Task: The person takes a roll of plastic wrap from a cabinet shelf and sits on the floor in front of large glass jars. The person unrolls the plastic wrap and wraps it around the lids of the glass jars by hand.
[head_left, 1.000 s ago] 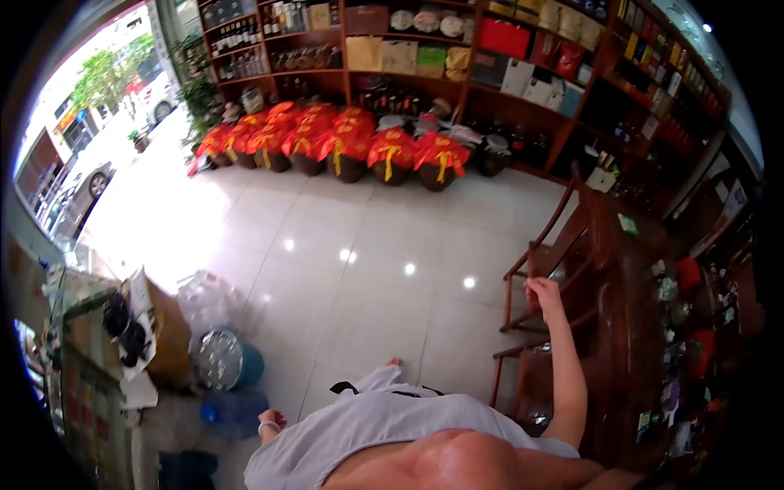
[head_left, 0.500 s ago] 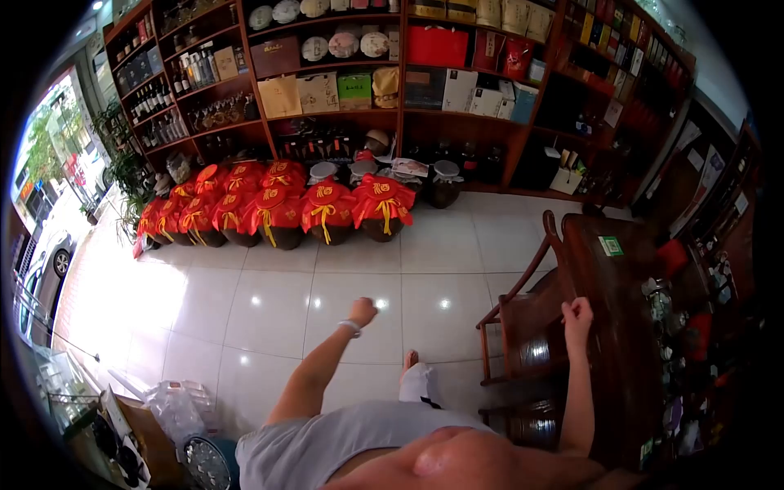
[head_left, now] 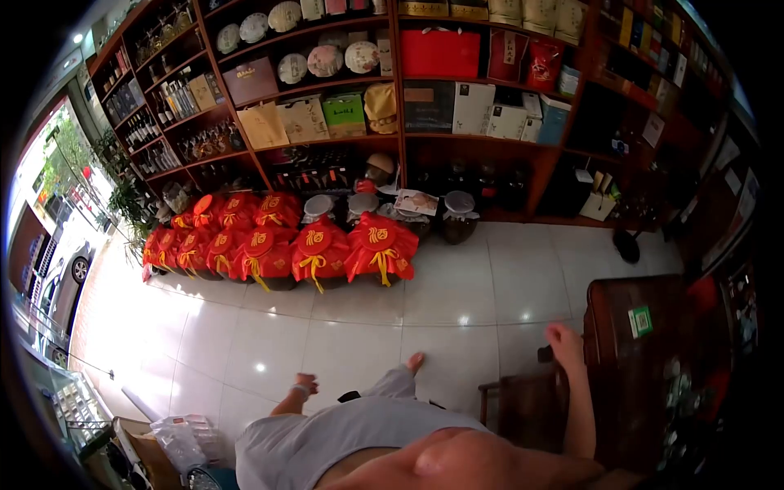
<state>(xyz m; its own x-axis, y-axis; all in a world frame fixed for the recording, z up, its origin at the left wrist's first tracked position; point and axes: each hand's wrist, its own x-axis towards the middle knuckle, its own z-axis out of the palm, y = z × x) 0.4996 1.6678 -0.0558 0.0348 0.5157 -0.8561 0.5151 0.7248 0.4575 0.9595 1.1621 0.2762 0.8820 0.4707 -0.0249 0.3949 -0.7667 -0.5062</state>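
Observation:
My left hand (head_left: 306, 382), with a pale band at its wrist, hangs low over the tiled floor, touching nothing. Its fingers are loosely bent and a little apart, with nothing in them. On the other side my right hand (head_left: 565, 345) is held over a wooden chair (head_left: 527, 404), its fingers curled in and somewhat blurred. Nothing shows in that hand; whether it touches the dark end of the chair's rail just beside it cannot be made out. A dark wooden table (head_left: 625, 359) stands just right of this hand, with a green-and-white card (head_left: 640, 322) on top.
Ahead, several jars under red cloths (head_left: 318, 249) with yellow ribbons stand along tall shelves (head_left: 400, 139) of boxes and bottles. An uncovered jar (head_left: 460, 216) ends the row. Clear plastic packaging (head_left: 184, 441) lies at lower left. A bare foot (head_left: 416, 362) is on the tiles (head_left: 445, 347).
My view has shifted forward, and the jars and shelves look closer. My left hand has swung back toward my body. The chair and table sit lower in view, with my right hand lower too.

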